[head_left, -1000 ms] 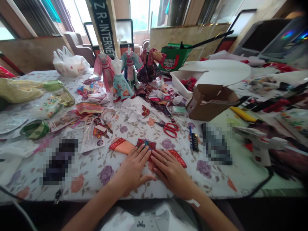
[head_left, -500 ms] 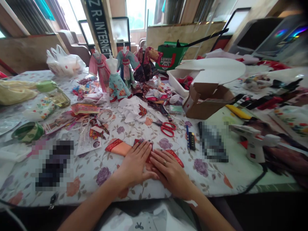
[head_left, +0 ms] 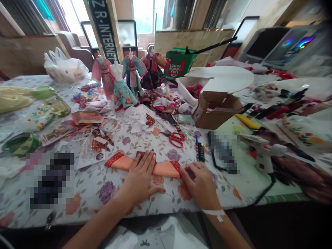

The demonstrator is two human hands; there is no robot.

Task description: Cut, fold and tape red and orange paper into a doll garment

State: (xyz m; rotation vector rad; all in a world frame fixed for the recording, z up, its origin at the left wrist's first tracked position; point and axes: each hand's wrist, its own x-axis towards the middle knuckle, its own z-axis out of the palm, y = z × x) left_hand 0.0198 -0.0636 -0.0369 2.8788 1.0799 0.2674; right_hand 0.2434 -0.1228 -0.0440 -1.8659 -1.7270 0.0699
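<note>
A small orange doll garment [head_left: 164, 168] with red patterned cuffs lies spread on the floral tablecloth [head_left: 109, 193] near the front edge. My left hand [head_left: 140, 178] lies flat on its middle, fingers stretched out over the dark patterned part. My right hand [head_left: 201, 181] is curled at the garment's right sleeve end, fingers bent down on the red cuff, which they mostly hide.
Red scissors [head_left: 175, 138], a white glue gun [head_left: 261, 152] with its cord, an open cardboard box [head_left: 215, 109], and dressed doll mannequins [head_left: 121, 84] stand behind. Fabric scraps, tape rolls and ribbons crowd the left. A white tray [head_left: 185, 90] and green bag [head_left: 178, 65] sit farther back.
My right hand has slid to the right along the sleeve, which now lies stretched out. My left hand stays pressed on the middle. The view has shifted a little.
</note>
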